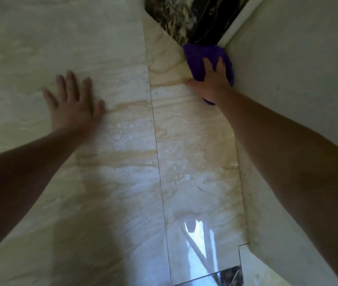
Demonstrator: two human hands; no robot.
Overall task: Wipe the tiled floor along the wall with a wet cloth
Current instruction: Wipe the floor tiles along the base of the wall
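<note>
A purple cloth [197, 58] lies on the glossy beige tiled floor [184, 151], pushed into the corner where the pale wall [298, 79] meets a dark marble strip [184, 19]. My right hand [210, 81] presses flat on top of the cloth, fingers spread, beside the wall's base. My left hand [74, 101] rests palm down on the bare tile to the left, fingers apart, holding nothing.
A thin grout line [157, 153] runs up the floor between the two hands. The wall and its skirting run along the right side. A second dark marble patch [229, 274] shows at the bottom, next to a bright window reflection on the wet tile.
</note>
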